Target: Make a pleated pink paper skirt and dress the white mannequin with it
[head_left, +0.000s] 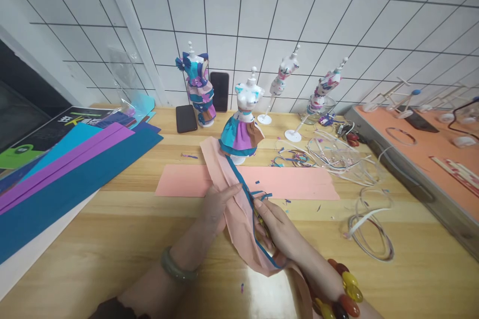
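A long strip of pink crepe paper (228,179) with a teal edge band runs from the table's middle toward me. My left hand (217,204) lies on its left side, fingers stretched flat against the paper. My right hand (279,232) is closed around the strip's right edge, pinching the teal band. A flat pink sheet (299,182) lies under the strip. Just beyond stands a small white mannequin (245,122) in a teal, purple and brown paper skirt.
Teal and purple paper sheets (75,169) are stacked at left. Three more dressed mannequins (198,89) and two phones (186,118) stand by the tiled wall. Loose white tape loops (368,227) and paper scraps lie at right, beside an orange board (422,154).
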{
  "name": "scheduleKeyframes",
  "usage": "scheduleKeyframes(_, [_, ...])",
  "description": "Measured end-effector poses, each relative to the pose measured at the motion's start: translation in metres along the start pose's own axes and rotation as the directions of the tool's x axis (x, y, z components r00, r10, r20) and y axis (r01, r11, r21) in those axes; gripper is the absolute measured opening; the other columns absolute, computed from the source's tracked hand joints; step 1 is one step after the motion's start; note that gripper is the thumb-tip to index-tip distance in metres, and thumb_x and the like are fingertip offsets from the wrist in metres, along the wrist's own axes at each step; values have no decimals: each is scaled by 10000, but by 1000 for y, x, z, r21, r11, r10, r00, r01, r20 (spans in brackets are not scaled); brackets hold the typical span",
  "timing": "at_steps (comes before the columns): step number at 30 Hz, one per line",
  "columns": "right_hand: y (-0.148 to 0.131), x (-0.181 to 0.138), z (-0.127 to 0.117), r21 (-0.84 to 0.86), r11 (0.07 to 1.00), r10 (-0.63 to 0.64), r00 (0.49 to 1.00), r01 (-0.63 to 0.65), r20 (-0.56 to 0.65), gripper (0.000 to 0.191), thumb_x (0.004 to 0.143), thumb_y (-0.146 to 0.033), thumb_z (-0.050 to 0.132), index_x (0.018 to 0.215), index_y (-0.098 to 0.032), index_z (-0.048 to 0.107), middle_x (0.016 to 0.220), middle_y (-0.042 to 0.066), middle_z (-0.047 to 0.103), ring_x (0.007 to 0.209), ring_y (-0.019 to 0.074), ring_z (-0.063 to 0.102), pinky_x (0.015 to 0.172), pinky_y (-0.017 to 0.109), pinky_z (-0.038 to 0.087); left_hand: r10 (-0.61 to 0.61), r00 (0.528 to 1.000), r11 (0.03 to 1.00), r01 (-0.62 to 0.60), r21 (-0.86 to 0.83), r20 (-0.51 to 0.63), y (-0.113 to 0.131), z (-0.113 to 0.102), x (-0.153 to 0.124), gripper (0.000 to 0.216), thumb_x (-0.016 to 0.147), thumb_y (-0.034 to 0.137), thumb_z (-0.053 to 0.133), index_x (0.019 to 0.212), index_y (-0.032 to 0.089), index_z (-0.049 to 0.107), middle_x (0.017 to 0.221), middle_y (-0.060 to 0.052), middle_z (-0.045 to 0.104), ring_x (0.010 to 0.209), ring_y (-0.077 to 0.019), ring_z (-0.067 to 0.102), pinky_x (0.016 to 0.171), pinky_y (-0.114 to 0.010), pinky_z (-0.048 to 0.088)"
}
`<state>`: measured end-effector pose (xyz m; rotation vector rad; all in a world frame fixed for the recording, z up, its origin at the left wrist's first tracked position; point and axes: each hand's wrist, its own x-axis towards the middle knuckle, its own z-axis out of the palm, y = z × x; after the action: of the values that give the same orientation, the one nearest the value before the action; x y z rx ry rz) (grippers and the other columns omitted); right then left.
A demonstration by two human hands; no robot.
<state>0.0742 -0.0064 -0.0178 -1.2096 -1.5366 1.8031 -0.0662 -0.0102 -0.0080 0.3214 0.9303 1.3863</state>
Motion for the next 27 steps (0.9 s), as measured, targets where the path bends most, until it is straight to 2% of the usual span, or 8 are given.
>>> scheduleKeyframes(3, [0, 0, 0, 15, 1000, 5, 1000, -5, -9, 451, 875, -571, 413, 612, -209, 357, 406, -97, 349, 288, 54, 316, 306, 165, 238, -13, 1000, 1000, 13, 12, 8, -1, -1, 1, 516, 558, 259, 797, 1017, 69, 657, 901, -174, 730, 858, -350, 680, 807, -484, 522])
scheduleKeyframes(7, [-1, 0, 1, 41, 999, 11, 1000, -11, -2, 449, 877, -568, 408, 614, -206, 368, 402, -95, 356, 284, 52, 311, 306, 163, 229, 7, 999, 1000, -7, 17, 44, -2, -1, 1, 461, 601, 236, 770, 1015, 70, 653, 956, -185, 718, 887, -346, 674, 819, -483, 517])
scheduleKeyframes(13, [-2, 0, 0, -5, 1000, 9, 999, -10, -34, 452, 869, -585, 406, 634, -199, 394, 434, -86, 376, 296, 46, 309, 300, 167, 227, -3, 1000, 998, 5, 62, -28, -4, 1, 0, 457, 574, 254, 788, 978, 77, 666, 879, -166, 733, 776, -330, 693, 727, -468, 543])
scheduleKeyframes(16, [1, 1, -1, -16, 1000, 13, 999, -14, -36, 439, 877, -577, 406, 658, -196, 409, 446, -85, 374, 306, 48, 311, 303, 169, 239, 27, 999, 997, -24, 71, -41, -6, 1, 1, 438, 581, 251, 785, 968, 82, 667, 893, -157, 733, 795, -315, 691, 732, -437, 545])
scheduleKeyframes(22, [5, 2, -1, -63, 995, -77, 997, 76, -18, 431, 908, -548, 373, 655, -200, 405, 458, -76, 371, 339, 65, 349, 335, 178, 286, 36, 997, 996, -31, 81, -67, -8, 0, 2, 433, 575, 249, 783, 955, 73, 673, 866, -155, 735, 766, -305, 693, 723, -429, 544])
scheduleKeyframes(27, [4, 3, 0, -58, 996, -74, 997, 74, -2, 451, 886, -594, 365, 664, -203, 399, 466, -85, 347, 329, 61, 318, 314, 178, 262, 57, 995, 995, -50, 85, -82, -8, -1, 2, 426, 565, 251, 789, 938, 75, 683, 873, -153, 735, 767, -305, 694, 731, -426, 540])
